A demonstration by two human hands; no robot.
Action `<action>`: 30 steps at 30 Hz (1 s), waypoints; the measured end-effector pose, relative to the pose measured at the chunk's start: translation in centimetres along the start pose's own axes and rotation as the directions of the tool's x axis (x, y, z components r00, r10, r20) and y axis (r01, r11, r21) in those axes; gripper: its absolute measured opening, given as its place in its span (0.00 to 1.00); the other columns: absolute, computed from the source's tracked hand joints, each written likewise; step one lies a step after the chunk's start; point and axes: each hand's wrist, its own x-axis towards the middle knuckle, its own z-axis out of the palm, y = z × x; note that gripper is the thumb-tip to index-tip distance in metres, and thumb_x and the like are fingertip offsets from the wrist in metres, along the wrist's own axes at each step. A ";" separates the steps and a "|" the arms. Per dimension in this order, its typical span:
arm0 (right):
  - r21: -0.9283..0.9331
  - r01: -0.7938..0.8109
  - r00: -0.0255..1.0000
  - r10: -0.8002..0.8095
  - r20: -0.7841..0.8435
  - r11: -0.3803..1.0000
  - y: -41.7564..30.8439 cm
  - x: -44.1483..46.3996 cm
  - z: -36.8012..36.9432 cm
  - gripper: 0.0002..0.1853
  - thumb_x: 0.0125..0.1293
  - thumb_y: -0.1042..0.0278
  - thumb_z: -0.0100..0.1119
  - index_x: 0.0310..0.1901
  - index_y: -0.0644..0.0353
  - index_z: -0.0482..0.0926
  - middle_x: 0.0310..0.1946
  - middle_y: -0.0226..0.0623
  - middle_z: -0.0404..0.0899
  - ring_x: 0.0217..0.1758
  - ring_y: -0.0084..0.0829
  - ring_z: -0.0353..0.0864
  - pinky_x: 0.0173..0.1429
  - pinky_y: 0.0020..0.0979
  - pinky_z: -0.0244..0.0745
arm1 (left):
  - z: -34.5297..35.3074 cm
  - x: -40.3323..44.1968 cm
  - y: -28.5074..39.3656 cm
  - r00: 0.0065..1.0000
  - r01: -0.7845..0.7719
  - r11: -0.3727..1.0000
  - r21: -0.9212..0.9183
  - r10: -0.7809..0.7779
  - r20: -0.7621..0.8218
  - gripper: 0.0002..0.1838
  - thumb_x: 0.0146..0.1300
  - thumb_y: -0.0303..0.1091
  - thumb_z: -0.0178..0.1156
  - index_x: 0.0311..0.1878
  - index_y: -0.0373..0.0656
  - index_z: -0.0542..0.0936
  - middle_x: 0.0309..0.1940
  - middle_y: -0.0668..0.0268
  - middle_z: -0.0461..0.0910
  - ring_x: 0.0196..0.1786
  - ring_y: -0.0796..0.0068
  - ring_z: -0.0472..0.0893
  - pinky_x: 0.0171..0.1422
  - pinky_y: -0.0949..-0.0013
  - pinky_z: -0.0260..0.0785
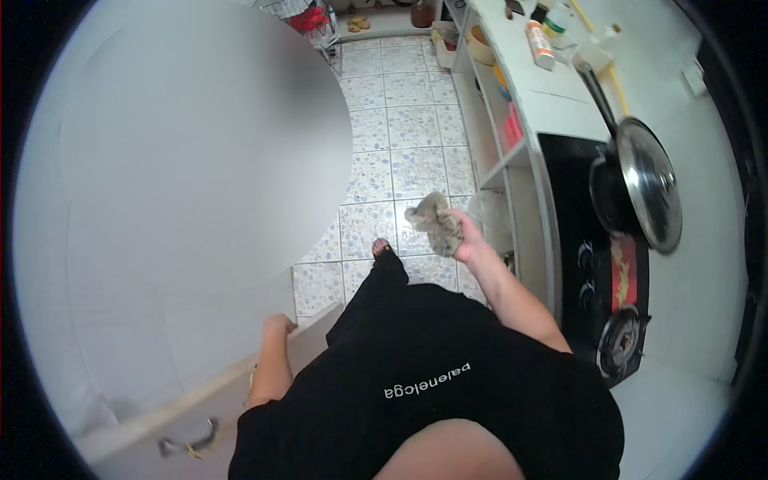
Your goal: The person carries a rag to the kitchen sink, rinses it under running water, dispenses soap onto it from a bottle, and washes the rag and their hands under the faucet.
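My right hand (470,238) is closed around a crumpled grey-brown cloth (442,228), held out over the tiled floor beside the counter. The cloth's loose folds hang out past my fingers on the left. My left hand (279,324) is low at my left side, beside the edge of a pale door (232,392). Its fingers look curled in, and whatever they may hold is hidden. A metal handle (190,438) shows on that door, behind my left arm.
Along the right runs a white counter (552,104) with open shelves below. On it are a black gas stove (580,320), a lidded pan (648,184) and several bottles (540,44). A large blurred pale shape (200,136) covers the left. A wire rack (280,8) stands far ahead.
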 end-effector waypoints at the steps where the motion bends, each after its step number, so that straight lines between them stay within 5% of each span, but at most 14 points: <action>1: 0.010 0.010 0.998 -0.011 0.066 1.000 -2.0 2.6 1.4 0.14 0.53 0.65 0.48 0.39 0.64 0.72 0.33 0.41 0.75 0.33 0.35 0.76 0.38 0.34 0.73 | -1.0 1.6 -1.0 1.000 0.005 1.000 -0.001 -0.005 0.014 0.25 0.48 0.50 0.56 0.46 0.43 0.73 0.46 0.56 0.72 0.50 0.61 0.71 0.54 0.62 0.61; 4: 0.079 0.094 0.995 -0.092 -0.025 0.992 -6.7 7.4 6.7 0.15 0.54 0.64 0.46 0.41 0.63 0.71 0.36 0.41 0.74 0.36 0.35 0.75 0.39 0.34 0.73 | -3.1 4.6 -1.0 0.998 -0.062 0.998 -0.003 0.062 0.016 0.28 0.48 0.51 0.56 0.47 0.40 0.72 0.46 0.54 0.71 0.50 0.61 0.71 0.54 0.66 0.61; 6: 0.079 0.132 0.991 -0.130 -0.024 0.988 -9.6 10.0 8.9 0.16 0.55 0.63 0.45 0.42 0.63 0.70 0.37 0.41 0.74 0.38 0.35 0.75 0.40 0.34 0.73 | -5.2 5.9 0.1 0.979 -0.180 0.940 -0.289 0.143 -0.146 0.28 0.47 0.51 0.56 0.47 0.39 0.71 0.45 0.54 0.72 0.50 0.60 0.70 0.54 0.64 0.61; 8: 0.091 0.177 0.984 -0.176 -0.015 0.980 -13.0 13.0 10.7 0.17 0.56 0.62 0.43 0.44 0.64 0.69 0.39 0.41 0.73 0.39 0.35 0.74 0.42 0.35 0.72 | -9.1 8.5 3.6 0.949 -0.300 0.874 -0.382 0.235 -0.209 0.26 0.48 0.50 0.56 0.46 0.41 0.73 0.43 0.54 0.73 0.48 0.60 0.72 0.52 0.65 0.63; 12: 0.141 0.258 0.966 -0.260 -0.010 0.956 -20.2 19.2 13.9 0.18 0.58 0.62 0.38 0.46 0.64 0.68 0.43 0.41 0.72 0.43 0.36 0.73 0.45 0.35 0.71 | -23.1 11.2 13.5 0.766 -0.637 0.651 -0.412 0.477 -0.431 0.23 0.49 0.48 0.56 0.45 0.41 0.73 0.38 0.56 0.76 0.43 0.62 0.75 0.47 0.67 0.66; 17: 0.199 0.264 0.950 -0.290 0.116 0.944 -31.7 28.5 13.7 0.19 0.60 0.62 0.34 0.48 0.62 0.68 0.46 0.43 0.70 0.49 0.37 0.70 0.53 0.35 0.66 | -40.5 12.6 24.6 0.671 -0.740 0.391 -0.547 0.480 -0.565 0.19 0.52 0.42 0.56 0.44 0.40 0.73 0.34 0.58 0.77 0.38 0.69 0.76 0.43 0.71 0.67; 18: 0.205 0.308 0.948 -0.317 0.010 0.929 -33.5 31.5 16.8 0.19 0.61 0.61 0.32 0.47 0.61 0.69 0.44 0.41 0.71 0.47 0.37 0.71 0.51 0.34 0.67 | -43.8 14.7 24.8 0.674 -0.735 0.340 -0.587 0.463 -0.576 0.19 0.53 0.42 0.55 0.43 0.39 0.73 0.30 0.61 0.77 0.34 0.74 0.75 0.40 0.73 0.66; 21: 0.223 0.287 0.948 -0.310 0.074 0.932 -40.2 36.1 16.7 0.19 0.61 0.61 0.32 0.47 0.60 0.69 0.44 0.40 0.72 0.46 0.36 0.71 0.50 0.34 0.68 | -49.7 17.7 27.0 0.711 -0.691 0.341 -0.637 0.484 -0.511 0.19 0.53 0.42 0.55 0.42 0.37 0.74 0.29 0.64 0.77 0.31 0.77 0.74 0.38 0.75 0.66; 26: 0.159 0.289 0.953 -0.299 0.046 0.944 -48.8 40.4 21.2 0.19 0.61 0.61 0.34 0.47 0.60 0.69 0.45 0.40 0.71 0.46 0.37 0.72 0.47 0.33 0.70 | -58.6 20.4 28.2 0.895 -0.400 0.282 -0.872 0.325 -0.306 0.13 0.52 0.37 0.55 0.38 0.40 0.74 0.28 0.67 0.77 0.27 0.79 0.75 0.28 0.76 0.64; 30: 0.161 0.266 0.953 -0.285 0.103 0.950 -54.4 46.0 22.5 0.19 0.60 0.61 0.34 0.48 0.61 0.68 0.46 0.41 0.70 0.47 0.37 0.71 0.49 0.35 0.68 | -64.0 23.4 29.2 0.945 -0.236 0.202 -0.951 0.275 -0.176 0.10 0.53 0.35 0.54 0.37 0.42 0.74 0.29 0.67 0.77 0.27 0.79 0.75 0.27 0.77 0.64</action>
